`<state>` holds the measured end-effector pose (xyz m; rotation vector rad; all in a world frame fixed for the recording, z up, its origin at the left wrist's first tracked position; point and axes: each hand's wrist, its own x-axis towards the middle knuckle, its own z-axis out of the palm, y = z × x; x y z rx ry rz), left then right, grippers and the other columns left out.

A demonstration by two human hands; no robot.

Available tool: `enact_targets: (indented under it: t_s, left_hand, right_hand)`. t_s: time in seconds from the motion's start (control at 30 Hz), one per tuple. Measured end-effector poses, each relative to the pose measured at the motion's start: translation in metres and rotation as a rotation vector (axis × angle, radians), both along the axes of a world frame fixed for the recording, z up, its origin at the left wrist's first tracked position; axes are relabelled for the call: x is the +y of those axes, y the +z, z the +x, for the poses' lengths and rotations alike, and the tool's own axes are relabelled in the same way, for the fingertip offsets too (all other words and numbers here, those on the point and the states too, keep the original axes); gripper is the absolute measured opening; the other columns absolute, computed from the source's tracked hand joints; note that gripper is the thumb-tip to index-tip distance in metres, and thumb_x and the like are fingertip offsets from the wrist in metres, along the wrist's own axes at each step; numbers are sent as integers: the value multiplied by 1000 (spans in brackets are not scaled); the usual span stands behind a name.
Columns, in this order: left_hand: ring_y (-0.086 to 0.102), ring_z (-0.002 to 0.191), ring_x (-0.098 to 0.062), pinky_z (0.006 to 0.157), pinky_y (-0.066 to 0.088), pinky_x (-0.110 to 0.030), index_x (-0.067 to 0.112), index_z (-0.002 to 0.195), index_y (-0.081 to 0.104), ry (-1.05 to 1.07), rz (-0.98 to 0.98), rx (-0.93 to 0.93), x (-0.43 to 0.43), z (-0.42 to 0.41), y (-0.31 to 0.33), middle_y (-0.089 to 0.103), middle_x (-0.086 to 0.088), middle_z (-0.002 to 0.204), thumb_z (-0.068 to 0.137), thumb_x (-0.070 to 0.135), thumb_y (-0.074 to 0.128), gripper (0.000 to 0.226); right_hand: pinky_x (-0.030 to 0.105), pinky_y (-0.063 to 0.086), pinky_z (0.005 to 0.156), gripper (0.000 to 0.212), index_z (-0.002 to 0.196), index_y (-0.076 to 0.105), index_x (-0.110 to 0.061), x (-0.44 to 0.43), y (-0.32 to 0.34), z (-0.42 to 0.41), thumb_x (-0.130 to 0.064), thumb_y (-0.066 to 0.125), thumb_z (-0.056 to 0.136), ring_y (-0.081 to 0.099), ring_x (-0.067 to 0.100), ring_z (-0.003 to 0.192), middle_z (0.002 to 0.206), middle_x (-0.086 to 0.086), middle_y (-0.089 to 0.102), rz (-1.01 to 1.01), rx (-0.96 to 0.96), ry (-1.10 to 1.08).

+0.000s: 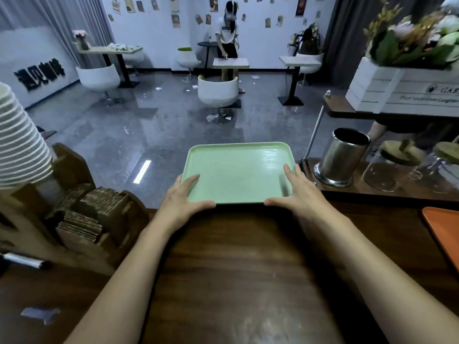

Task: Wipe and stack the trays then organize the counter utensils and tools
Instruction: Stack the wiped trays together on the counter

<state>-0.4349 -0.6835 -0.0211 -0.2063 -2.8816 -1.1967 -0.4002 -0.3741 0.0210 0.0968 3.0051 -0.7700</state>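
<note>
A light green tray [238,170] lies at the far edge of the dark wooden counter [236,264], most of it past the edge over the floor. My left hand [185,194] grips its near left corner, thumb along the near rim and fingers up the left side. My right hand [296,189] grips its near right corner the same way. An orange tray [444,234] shows partly at the right edge of the counter.
A wooden organizer [82,219] with cardboard sleeves and a stack of paper cups [17,145] stand at left. A steel cylinder holder [344,157], glass jars [395,165] and a white flower box [397,90] are at right. A person works at a far table.
</note>
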Motion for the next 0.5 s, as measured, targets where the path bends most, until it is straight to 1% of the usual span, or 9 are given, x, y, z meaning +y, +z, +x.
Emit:
enact_targets:
  t_s: [0.13,0.23,0.4,0.47,0.5]
  left_hand:
    - [37,143,-21,117,34,-44,38,149,45,-12,22,-29,10,-26,-12,36,8,155,68,63,84,93]
    - [37,144,-23,117,34,-46,41,149,43,-19,21,-56,15,-38,-17,35,6,157,67,67,82,95]
    - [36,144,-24,115,33,-46,38,153,38,-15,4,-85,19,-48,-21,31,5,159,71,64,82,96]
    - [34,146,-26,116,32,-46,37,155,35,-20,-22,-92,20,-49,-21,26,3,163,71,64,81,99]
    - [30,149,-27,118,29,-47,38,156,32,-16,-39,-103,21,-48,-21,20,1,167,71,65,81,101]
  right_hand:
    - [44,14,123,133,162,6,-24,8,-10,-22,-73,78,61,4,23,155,169,6,-2,-17,-9,-49]
    - [47,15,123,132,162,8,-24,11,-19,-35,-75,76,61,5,23,155,169,7,1,-12,-27,-71]
    - [43,16,121,127,161,15,-24,12,-31,-48,-76,74,62,11,26,154,169,6,4,13,-56,-63]
    - [40,13,122,127,161,15,-23,13,-38,-49,-76,74,63,8,24,155,169,7,3,15,-57,-58]
    - [40,12,123,128,161,13,-22,13,-40,-49,-77,73,63,5,22,155,169,8,3,21,-60,-54]
